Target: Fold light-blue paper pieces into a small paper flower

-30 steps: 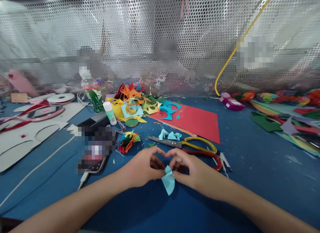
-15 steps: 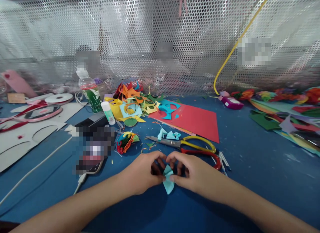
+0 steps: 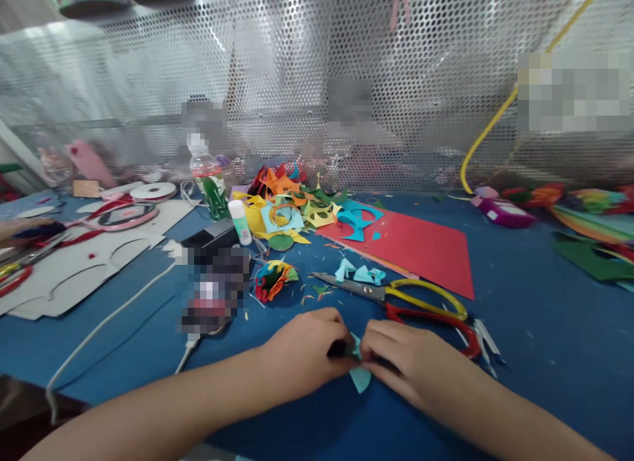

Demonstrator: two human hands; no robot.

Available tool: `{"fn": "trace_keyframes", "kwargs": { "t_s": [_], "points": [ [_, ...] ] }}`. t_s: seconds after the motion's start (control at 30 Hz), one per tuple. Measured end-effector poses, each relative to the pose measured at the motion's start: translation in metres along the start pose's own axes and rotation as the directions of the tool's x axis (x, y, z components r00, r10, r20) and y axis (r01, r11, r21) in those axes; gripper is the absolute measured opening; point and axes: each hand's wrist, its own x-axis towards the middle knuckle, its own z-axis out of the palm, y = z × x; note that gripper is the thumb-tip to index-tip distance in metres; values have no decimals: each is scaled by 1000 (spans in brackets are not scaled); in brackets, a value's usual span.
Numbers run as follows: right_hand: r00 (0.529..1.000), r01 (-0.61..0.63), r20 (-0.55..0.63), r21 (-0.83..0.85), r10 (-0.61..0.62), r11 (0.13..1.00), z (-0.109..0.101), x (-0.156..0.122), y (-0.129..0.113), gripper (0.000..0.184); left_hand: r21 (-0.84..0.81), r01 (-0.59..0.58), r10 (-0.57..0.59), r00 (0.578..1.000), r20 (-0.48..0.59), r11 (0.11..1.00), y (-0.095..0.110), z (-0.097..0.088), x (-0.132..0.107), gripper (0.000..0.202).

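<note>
A small folded piece of light-blue paper (image 3: 360,380) is pinched between my two hands low in the middle of the view. My left hand (image 3: 312,349) grips its left side with thumb and fingers closed. From the right, my right hand (image 3: 403,355) pinches the same piece, and its fingertips hide part of the fold. Just beyond my hands lie scissors (image 3: 421,299) with one yellow and one red handle, blades pointing left. Folded light-blue paper pieces (image 3: 369,274) rest by the blades. A multicoloured paper ball (image 3: 274,280) sits farther left.
Red paper sheets (image 3: 430,246) lie behind the scissors. Cut paper scraps (image 3: 282,203), a glue stick (image 3: 240,221) and a bottle (image 3: 209,183) stand left of them. A cabled phone (image 3: 215,296) lies left. Another person's hand (image 3: 24,231) is at the far left near scissors.
The view has turned left, so everything sits farther right. My fingers have closed tighter on the light-blue paper, covering more of it. Another person's hand has come into view at far left.
</note>
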Motion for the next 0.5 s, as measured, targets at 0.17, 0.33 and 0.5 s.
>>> {"fn": "trace_keyframes", "kwargs": {
  "t_s": [0.17, 0.33, 0.5],
  "points": [
    [979, 185, -61, -99, -192, 978, 7, -1, 3, 15, 90, -8, 6, 1000, 19, 996, -3, 1, -2, 28],
    [927, 342, -117, -123, -356, 932, 6, -1, 2, 28, 159, -34, 34, 999, 7, 987, -8, 8, -3, 41],
    [930, 368, 8, -40, -368, 929, 0, 1, -4, 12, 220, -41, 44, 999, -7, 975, -10, 15, -3, 53]
  ]
}}
